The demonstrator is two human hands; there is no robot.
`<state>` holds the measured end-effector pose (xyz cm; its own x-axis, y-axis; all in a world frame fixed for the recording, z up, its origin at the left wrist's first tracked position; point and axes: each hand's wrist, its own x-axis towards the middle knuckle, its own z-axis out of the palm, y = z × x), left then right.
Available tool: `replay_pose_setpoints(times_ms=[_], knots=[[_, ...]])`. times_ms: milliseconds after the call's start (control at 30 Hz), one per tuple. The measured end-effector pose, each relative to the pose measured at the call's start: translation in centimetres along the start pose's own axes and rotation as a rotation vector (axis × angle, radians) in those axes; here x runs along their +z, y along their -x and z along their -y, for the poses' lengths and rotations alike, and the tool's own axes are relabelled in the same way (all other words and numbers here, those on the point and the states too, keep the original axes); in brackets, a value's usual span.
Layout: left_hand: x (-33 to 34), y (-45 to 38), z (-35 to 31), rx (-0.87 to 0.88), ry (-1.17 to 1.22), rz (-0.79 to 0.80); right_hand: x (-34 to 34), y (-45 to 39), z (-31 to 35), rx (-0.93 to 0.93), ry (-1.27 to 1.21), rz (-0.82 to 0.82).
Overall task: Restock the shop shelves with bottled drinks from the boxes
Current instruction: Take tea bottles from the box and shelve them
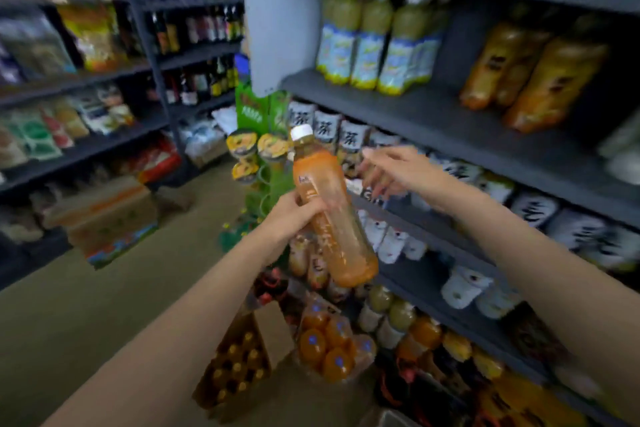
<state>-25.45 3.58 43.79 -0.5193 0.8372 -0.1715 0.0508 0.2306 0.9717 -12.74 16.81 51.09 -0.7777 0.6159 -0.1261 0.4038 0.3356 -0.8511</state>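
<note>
Left hand (292,215) fingers clasp tilted orange bottle (329,211), white cap up; right hand (398,170) fingers loose, released, near shelf (450,135).

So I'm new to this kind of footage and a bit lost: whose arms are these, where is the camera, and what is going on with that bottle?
There is no machine here. The single picture comes from a wide-angle camera worn on a person's head, looking forward and down, so the two bare arms are that person's own.

The left hand grips an orange drink bottle with a white cap around its middle, tilted, in front of the dark shop shelves. The right hand is open and holds nothing; it reaches toward the black-and-white labelled bottles on a middle shelf.

Below, on the floor, an opened cardboard box shows bottle tops, and beside it lies a wrapped pack of orange bottles. The picture is blurred, so labels cannot be read.
</note>
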Motion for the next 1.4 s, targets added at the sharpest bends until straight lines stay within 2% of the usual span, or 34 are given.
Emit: replay_pose_setpoints(times_ms=[100,167,267,400,467,600,700,833,967,1100,1233,1400], knots=[[4.0,0.1,-5.4,0.100,0.026,0.079,-5.3,5.7,-1.3,0.053,-0.019,0.087],[7.4,-0.1,-8.7,0.180,-0.030,0.124,-7.6,9.0,-2.0,0.043,0.025,0.066],[14.5,0.2,-13.2,0.336,-0.143,0.172,-10.8,12.7,-4.1,0.010,0.210,-0.170],[26.6,1.9,-17.5,0.549,-0.283,0.249,-17.2,17.7,-8.8,-0.010,0.153,-0.593],[32.8,2.9,-19.0,0.647,-0.266,0.344,-21.6,21.0,-11.4,-0.055,0.181,-0.754],[45.1,4.9,-21.3,0.712,-0.253,0.487,-31.8,28.1,-17.3,-0.064,0.343,-0.933],[53.4,5.8,-21.2,0.707,-0.416,0.511,-38.9,33.3,-22.5,0.095,0.447,-1.016],[60.0,5.4,-20.3,0.688,-0.606,0.454,-45.2,37.3,-28.5,0.279,0.459,-1.030],[64.1,3.5,-19.8,0.567,-0.714,0.417,-47.9,36.8,-31.3,0.281,0.401,-1.082],[66.9,2.5,-19.4,0.489,-0.672,0.422,-49.1,35.3,-30.9,0.411,0.573,-1.005],[68.6,1.6,-19.4,0.528,-0.637,0.365,-48.6,34.9,-31.2,0.435,0.804,-1.000],[68.7,1.2,-18.5,0.586,-0.601,0.319,-48.0,33.6,-31.3,0.507,0.759,-0.986]])
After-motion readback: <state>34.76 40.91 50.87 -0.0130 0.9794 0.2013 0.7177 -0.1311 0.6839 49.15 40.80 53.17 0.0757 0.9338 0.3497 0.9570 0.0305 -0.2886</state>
